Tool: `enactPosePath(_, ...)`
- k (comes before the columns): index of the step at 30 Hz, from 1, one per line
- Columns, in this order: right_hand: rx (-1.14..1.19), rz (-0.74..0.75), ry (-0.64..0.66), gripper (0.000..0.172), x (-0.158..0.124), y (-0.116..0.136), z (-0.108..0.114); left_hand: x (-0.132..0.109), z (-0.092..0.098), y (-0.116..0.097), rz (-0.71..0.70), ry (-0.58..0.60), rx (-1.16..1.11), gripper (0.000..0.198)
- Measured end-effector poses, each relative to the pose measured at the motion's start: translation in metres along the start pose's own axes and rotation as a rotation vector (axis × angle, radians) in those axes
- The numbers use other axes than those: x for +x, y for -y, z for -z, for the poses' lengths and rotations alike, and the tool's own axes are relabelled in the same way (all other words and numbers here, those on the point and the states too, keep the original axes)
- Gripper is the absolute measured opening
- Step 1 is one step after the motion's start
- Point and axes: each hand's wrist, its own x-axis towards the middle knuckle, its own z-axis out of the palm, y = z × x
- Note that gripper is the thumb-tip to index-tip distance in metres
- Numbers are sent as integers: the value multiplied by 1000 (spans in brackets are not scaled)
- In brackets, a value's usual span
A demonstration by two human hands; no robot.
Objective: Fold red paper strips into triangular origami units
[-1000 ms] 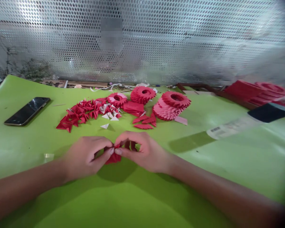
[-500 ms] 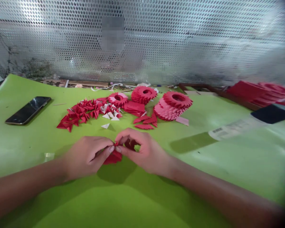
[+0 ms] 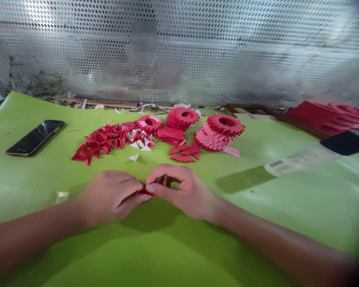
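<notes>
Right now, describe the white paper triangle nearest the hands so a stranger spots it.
On the green table cover, find the heap of red folded triangles. On its near side one white triangle lies alone on bare green; the other white ones sit against the heap.

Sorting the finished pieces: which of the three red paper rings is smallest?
The leftmost ring, beside the loose red triangles; the middle ring and right ring are wider and taller.

Reaching in from both lower corners on bare forearms (image 3: 26,235), converging mid-frame. Pinching thumb to forefinger with bare left hand (image 3: 110,197), knuckles up; likewise with bare right hand (image 3: 184,191), fingers curled, tips meeting the left's.
</notes>
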Motion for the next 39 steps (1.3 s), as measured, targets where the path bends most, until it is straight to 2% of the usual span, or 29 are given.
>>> enactPosePath(3,14,-3,9,18,-1,2,1,1,2,0,53,-43,-24,43)
enactPosePath(7,21,0,4,19,1,2,0,1,3,-2,110,-25,-51,44)
enactPosePath(10,-17,24,-82,18,2,3,0,2,5,-6,95,47,-44,36)
enactPosePath(12,-13,11,-136,19,2,3,1,3,8,-9,149,115,-31,27)
enactPosePath(16,-34,6,-212,17,5,-1,4,5,12,-12,236,238,73,52)
enactPosePath(21,-170,17,-232,21,8,-8,8,7,8,-12,180,354,167,26)
enactPosePath(24,-225,40,-204,24,8,-8,9,6,5,-13,101,382,257,28)
enactPosePath(28,-314,63,-198,22,7,-8,10,5,5,-8,51,321,315,26)
enactPosePath(31,-368,116,-192,17,7,-9,10,7,7,-1,178,218,187,29)
enactPosePath(35,-357,280,-192,11,5,-8,7,7,9,3,311,79,-1,36)
enactPosePath(39,-389,379,-192,6,0,-4,2,3,7,-1,260,1,-58,31)
